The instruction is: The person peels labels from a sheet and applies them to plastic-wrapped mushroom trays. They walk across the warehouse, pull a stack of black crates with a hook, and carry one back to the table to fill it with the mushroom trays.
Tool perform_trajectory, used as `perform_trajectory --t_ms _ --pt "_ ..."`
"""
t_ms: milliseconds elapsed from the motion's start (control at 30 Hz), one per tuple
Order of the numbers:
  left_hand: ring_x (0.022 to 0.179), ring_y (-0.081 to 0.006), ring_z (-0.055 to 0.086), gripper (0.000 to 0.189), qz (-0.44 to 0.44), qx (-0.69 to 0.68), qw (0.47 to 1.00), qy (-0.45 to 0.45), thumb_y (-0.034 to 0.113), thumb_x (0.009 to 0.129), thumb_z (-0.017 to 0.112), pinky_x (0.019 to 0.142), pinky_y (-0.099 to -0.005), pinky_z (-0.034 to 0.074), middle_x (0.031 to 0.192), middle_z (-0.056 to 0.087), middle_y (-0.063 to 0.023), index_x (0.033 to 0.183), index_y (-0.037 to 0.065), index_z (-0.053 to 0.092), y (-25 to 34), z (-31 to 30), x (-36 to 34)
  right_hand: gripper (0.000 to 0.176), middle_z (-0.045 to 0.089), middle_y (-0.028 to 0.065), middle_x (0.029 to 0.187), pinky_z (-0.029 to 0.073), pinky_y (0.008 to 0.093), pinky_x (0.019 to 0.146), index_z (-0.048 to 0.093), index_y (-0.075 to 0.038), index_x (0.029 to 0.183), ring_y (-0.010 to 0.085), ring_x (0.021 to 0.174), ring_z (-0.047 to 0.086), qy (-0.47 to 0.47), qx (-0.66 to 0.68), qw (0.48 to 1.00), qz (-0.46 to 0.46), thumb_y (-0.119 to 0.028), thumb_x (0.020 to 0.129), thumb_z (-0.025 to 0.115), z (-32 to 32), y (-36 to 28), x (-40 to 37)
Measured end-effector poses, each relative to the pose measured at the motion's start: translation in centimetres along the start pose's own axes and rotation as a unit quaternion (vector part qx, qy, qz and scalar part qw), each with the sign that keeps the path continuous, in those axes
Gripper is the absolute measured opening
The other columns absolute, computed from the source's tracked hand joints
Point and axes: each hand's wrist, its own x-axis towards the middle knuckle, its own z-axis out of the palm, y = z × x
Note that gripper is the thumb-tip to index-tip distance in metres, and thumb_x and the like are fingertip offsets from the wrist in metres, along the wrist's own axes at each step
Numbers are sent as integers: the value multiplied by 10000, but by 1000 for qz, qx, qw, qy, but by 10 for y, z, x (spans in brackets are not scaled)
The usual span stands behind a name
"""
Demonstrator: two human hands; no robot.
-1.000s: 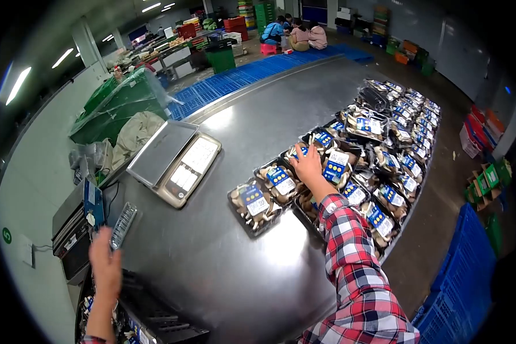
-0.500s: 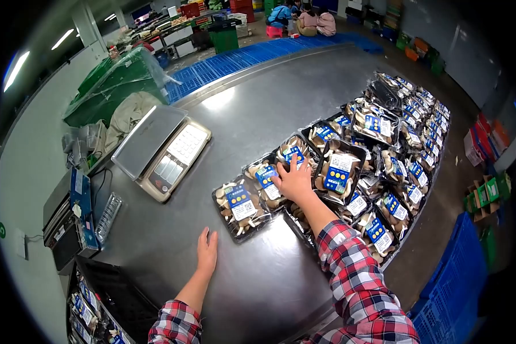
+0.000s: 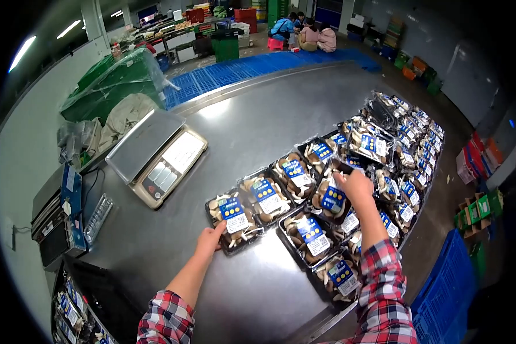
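Note:
My left hand (image 3: 208, 243) is at the near left edge of a black tray of mushrooms (image 3: 235, 221), thumb over the wrapped top and the other fingers partly hidden at its side. This tray lies leftmost in a row, beside another mushroom tray (image 3: 264, 195). My right hand (image 3: 356, 188) grips the far right edge of a mushroom tray (image 3: 331, 199) that sits among the others; the fingertips are partly hidden. Nearer me lie two more mushroom trays, one (image 3: 308, 236) beyond the other (image 3: 337, 278). All the trays carry blue-and-white labels.
A weighing scale (image 3: 160, 160) stands on the metal table (image 3: 258, 120) at left, near a wrapping device (image 3: 69, 212). Many mushroom trays (image 3: 407, 137) pile up along the right edge. A black crate (image 3: 106, 292) holds packs at lower left. Several people (image 3: 309, 35) sit far back.
My left hand has moved up to the leftmost tray and taken its edge. My right hand has shifted right onto the upper tray, which now sits lower. The view has shifted slightly.

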Motion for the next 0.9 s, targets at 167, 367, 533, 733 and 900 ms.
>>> perform_trajectory --t_ms 167,367,533,733,900 --pt "611 -110 404 400 116 21 992 46 363 737 682 526 -272 357 649 471 -12 683 60 426 -3 17 19 676 603 261 930 455 429 752 510 71 1032 387 859 591 53 94 989 96 -549 765 543 1 32 -27" --pt "616 -89 432 280 143 -196 970 -1 193 812 622 541 -254 371 668 486 4 673 89 403 -16 5 15 400 569 294 799 427 451 689 572 71 831 436 805 550 62 258 957 -115 -318 847 485 46 18 -14" --pt "912 -139 522 263 138 -355 924 -38 214 822 614 790 -307 443 956 546 -66 963 54 460 28 -1 -15 324 576 207 707 430 384 598 503 31 803 331 668 566 -8 343 920 -191 -288 807 559 16 -40 30" --pt "1019 -187 536 526 23 -354 907 -228 307 805 631 863 -354 447 1118 546 -93 1201 41 410 49 76 23 751 574 277 1024 410 380 869 571 72 1047 376 992 553 -180 61 974 -125 -613 800 387 55 -71 59" --pt "959 -199 583 445 -8 -359 893 -272 269 816 615 811 -348 491 1076 575 -93 1171 68 437 61 76 32 652 607 212 999 408 336 841 566 93 1026 289 960 568 -175 363 901 -162 -517 800 514 88 -45 53"
